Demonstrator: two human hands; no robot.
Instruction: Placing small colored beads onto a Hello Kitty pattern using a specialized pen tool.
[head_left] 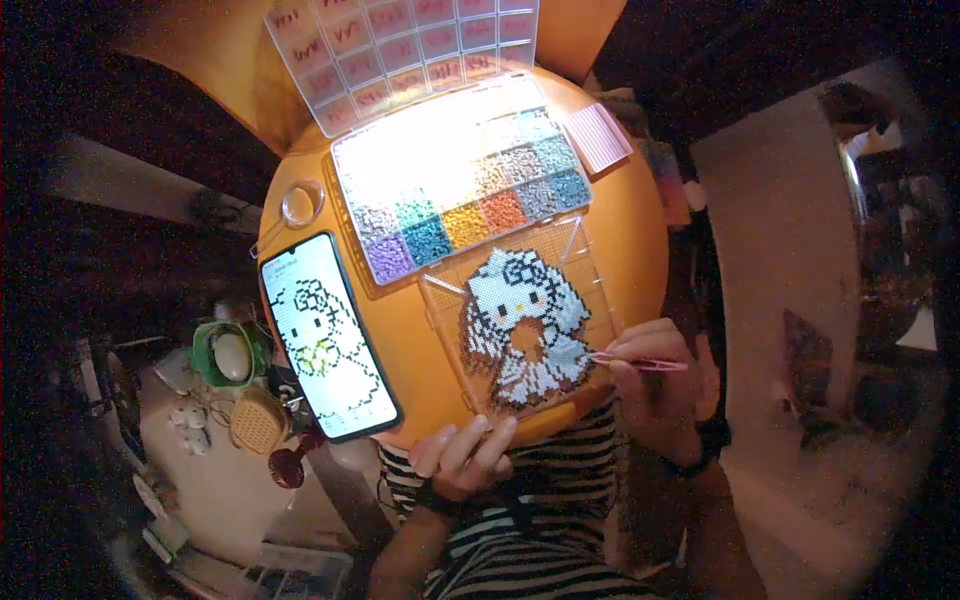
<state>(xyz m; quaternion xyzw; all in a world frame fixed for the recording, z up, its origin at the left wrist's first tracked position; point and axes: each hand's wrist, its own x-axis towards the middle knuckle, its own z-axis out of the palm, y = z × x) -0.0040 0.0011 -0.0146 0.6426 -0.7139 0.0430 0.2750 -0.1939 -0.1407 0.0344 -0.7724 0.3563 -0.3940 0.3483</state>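
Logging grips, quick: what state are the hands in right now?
Left hand: by the clear pegboard, grip unclear.
Right hand: closed, holding pink tweezers.

From the wearer's head, one wide fisheye camera looks steeply down: the table (643,235) sits close at mid-view, striped clothing (545,535) toward six o'clock.

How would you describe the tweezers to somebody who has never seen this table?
On the round orange table, find the beaded pegboard near the person. At its lower right, the right hand holds the slim pink tweezers. Their long, narrow shape sets them apart from the flat, striped pink square farther back.
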